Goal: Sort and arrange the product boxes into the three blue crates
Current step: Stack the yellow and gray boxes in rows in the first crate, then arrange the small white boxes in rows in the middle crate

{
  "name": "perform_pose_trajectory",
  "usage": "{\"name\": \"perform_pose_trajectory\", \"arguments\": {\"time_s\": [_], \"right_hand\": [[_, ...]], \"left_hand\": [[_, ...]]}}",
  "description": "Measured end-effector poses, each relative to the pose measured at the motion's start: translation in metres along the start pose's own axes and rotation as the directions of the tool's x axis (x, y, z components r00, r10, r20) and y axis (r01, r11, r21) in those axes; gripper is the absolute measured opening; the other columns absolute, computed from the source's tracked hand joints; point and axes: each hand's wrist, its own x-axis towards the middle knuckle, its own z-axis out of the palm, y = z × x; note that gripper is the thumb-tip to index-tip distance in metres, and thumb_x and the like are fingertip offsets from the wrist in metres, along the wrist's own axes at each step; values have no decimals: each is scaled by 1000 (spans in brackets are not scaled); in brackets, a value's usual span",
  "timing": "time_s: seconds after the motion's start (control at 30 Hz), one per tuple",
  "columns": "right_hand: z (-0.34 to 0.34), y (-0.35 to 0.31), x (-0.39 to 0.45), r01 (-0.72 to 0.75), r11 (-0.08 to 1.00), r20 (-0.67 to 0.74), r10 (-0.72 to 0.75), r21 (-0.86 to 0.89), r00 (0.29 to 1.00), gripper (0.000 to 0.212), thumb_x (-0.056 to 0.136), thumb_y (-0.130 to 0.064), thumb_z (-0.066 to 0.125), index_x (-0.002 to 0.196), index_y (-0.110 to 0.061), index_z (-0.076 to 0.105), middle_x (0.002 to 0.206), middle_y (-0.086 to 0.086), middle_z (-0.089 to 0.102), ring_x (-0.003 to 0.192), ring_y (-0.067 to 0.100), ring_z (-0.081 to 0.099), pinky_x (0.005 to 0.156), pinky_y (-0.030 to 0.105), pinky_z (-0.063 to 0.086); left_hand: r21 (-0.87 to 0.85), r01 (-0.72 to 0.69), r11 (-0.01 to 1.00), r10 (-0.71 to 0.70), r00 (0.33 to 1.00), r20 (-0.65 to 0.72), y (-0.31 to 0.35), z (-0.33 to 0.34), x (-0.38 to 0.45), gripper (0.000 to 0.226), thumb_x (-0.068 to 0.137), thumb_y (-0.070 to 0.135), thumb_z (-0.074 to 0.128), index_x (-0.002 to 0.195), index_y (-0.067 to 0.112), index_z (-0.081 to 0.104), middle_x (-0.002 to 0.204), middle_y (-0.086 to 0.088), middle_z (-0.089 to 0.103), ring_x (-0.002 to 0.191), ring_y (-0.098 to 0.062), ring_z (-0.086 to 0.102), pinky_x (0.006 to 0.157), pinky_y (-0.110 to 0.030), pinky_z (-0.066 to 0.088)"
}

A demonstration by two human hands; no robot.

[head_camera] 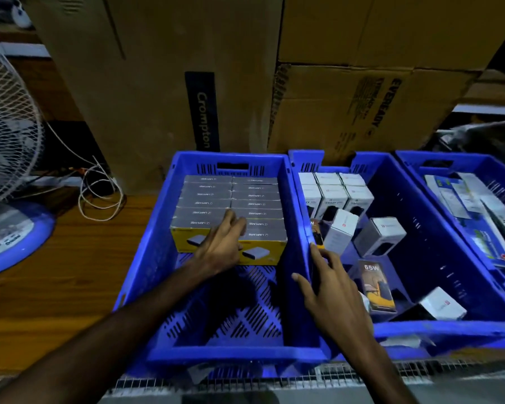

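Three blue crates stand side by side. The left crate (134, 275) holds two neat rows of grey-topped, yellow-fronted boxes (204, 204) packed against its far wall. My left hand (223, 243) rests on the front boxes of those rows, fingers flat on their tops, gripping nothing. My right hand (330, 290) lies open over the wall between the left and middle crates. The middle crate (438, 328) has white boxes (333, 193) upright at the back, loose white boxes (379, 234) and a dark 65W box (375, 284). Flat packs (473, 205) fill the right crate (408, 158).
Large cardboard cartons (164, 83) stack up right behind the crates. A pedestal fan (6, 147) with a blue base and a loose white cable (99, 196) sit on the wooden surface (70, 272) to the left. A metal mesh edge (274, 380) runs along the front.
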Motion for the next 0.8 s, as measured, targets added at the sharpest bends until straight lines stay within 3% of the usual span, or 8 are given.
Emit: {"name": "perform_pose_trajectory", "arguments": {"time_s": [0.13,0.33,0.47,0.6,0.73,0.8], "right_hand": [[-2,-1,-1,1,1000,-5,-1,-2,1000,69,99,-52,51,158,-24,27,152,-2,36,115,29,62,82,48,56],[-6,-2,-2,21,1000,-3,-21,11,1000,69,100,-52,53,158,-23,29,153,-4,35,123,27,58,87,47,55],[-13,2,-3,64,996,16,-65,60,998,74,96,-58,54,158,-26,30,154,-6,38,130,24,53,93,45,53],[-24,16,-2,92,982,67,-105,168,992,84,87,-73,53,157,-30,35,154,-14,42,138,13,48,107,42,47],[-43,39,-5,96,955,137,-139,281,981,70,84,-73,57,146,-42,48,140,-25,56,124,-6,56,101,32,50],[-52,59,-5,93,954,141,-137,286,980,78,80,-83,55,141,-36,57,132,-24,63,118,-7,60,99,36,53]], "left_hand": [[108,-62,992,54,996,73,4,-2,-1,43,87,0,65,97,29,34,114,1,36,83,-39,62,68,-54,53],[259,-85,962,61,993,100,11,-3,-5,35,89,-2,60,108,20,41,118,-3,36,86,-41,65,60,-44,42],[295,-128,947,93,987,130,18,-21,-1,20,92,20,69,106,17,54,116,-5,50,95,-37,67,71,-46,53],[332,-100,938,59,989,133,35,-34,0,34,91,47,72,107,19,64,119,-5,59,102,-37,67,81,-47,56],[330,-49,943,36,998,46,57,-33,0,42,92,52,67,122,23,66,127,-4,66,110,-34,67,88,-46,56],[279,-25,960,24,1000,9,75,-34,-1,45,92,55,66,128,27,65,132,-2,67,117,-33,65,91,-45,53]]}}
